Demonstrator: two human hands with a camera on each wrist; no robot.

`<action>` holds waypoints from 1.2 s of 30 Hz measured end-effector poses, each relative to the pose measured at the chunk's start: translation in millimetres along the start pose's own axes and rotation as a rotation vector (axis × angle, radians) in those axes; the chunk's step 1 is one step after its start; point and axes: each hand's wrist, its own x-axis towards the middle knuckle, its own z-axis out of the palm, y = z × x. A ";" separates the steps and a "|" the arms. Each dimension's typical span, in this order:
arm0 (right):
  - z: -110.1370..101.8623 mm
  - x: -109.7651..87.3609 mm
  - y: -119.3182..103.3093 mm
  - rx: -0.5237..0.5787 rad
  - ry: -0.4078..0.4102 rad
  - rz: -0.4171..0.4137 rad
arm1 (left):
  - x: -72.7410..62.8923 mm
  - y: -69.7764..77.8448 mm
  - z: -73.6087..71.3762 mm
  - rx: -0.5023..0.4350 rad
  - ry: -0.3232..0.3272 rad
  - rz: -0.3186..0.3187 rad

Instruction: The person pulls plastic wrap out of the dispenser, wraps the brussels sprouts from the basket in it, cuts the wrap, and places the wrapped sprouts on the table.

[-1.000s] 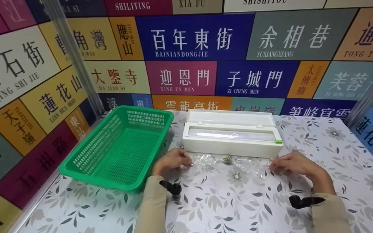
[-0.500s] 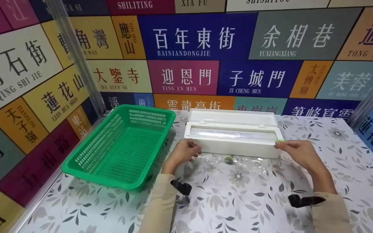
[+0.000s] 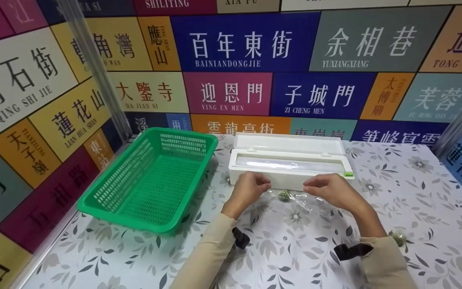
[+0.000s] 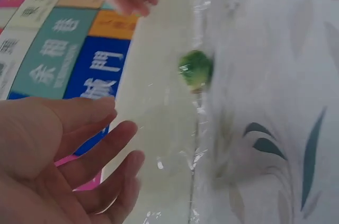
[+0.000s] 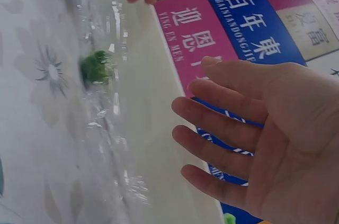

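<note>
A small round green vegetable (image 3: 283, 196), like a Brussels sprout, lies under crumpled clear plastic film (image 3: 307, 204) in front of a white cling film box (image 3: 287, 181). My left hand (image 3: 249, 190) is just left of it, over the box's front face; my right hand (image 3: 331, 190) is opposite, on the right. In the left wrist view the left fingers (image 4: 124, 134) are loosely bent and apart, with nothing between them. The right fingers (image 5: 212, 113) are spread and relaxed in the right wrist view, also holding nothing. A strip of film runs along the box front.
A green perforated basket (image 3: 144, 224) stands at the left. The box's lid (image 3: 289, 143) is raised, showing the film roll (image 3: 291, 164); a green slider (image 3: 348, 174) sits at its right end. A small greenish thing (image 3: 398, 237) lies beside the right sleeve. Patterned walls surround the table.
From the ends of the film, both hands have moved up to the box front, then inward toward each other. The greenish thing by the right sleeve has come into view.
</note>
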 end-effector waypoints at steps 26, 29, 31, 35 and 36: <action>48.3 42.4 3.3 -0.239 -0.026 -0.071 | 21.8 -5.5 42.4 0.242 -0.186 0.128; 48.1 42.2 4.4 -0.249 -0.031 -0.066 | 22.0 -6.9 42.8 0.261 -0.179 0.155; 48.2 41.9 4.9 -0.251 -0.037 -0.066 | 22.1 -7.4 42.6 0.265 -0.175 0.164; 47.9 41.4 4.7 -0.235 -0.061 -0.052 | 22.6 -7.9 40.6 0.231 -0.195 0.134; 47.6 41.2 4.4 -0.231 -0.069 -0.053 | 22.8 -7.9 39.7 0.222 -0.203 0.125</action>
